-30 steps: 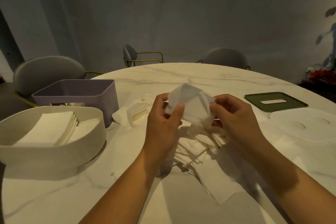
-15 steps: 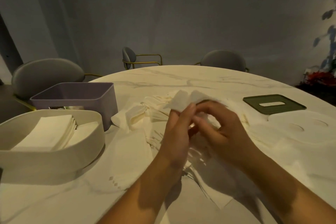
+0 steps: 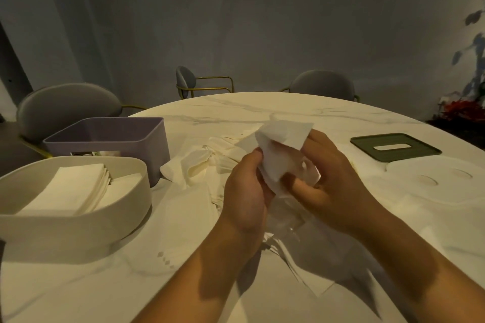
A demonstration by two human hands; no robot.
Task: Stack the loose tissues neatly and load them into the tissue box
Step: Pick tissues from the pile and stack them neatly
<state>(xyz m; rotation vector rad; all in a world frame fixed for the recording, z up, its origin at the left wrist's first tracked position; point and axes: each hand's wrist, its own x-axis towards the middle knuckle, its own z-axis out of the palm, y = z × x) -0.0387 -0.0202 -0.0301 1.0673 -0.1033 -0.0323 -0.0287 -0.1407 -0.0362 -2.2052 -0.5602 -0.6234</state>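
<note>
A white tissue (image 3: 282,148) is held up over the table centre between both hands. My left hand (image 3: 245,194) grips its left lower edge, fingers curled round it. My right hand (image 3: 332,181) pinches its right side, thumb underneath. Beneath and behind the hands lies a loose heap of tissues (image 3: 202,162). At the left stands a cream tissue box (image 3: 78,220), open at the top, with a neat stack of tissues (image 3: 70,191) inside. Part of the heap is hidden by my hands.
A purple box (image 3: 110,136) stands behind the cream box. A dark green lid with a slot (image 3: 396,151) lies at the right, a white lid (image 3: 446,176) in front of it. Flat tissues (image 3: 301,265) spread under my forearms. Grey chairs (image 3: 68,107) ring the round marble table (image 3: 78,283).
The hands were together low over the heap half a second ago; now they have drawn slightly apart and the tissue is lifted and opened out between them.
</note>
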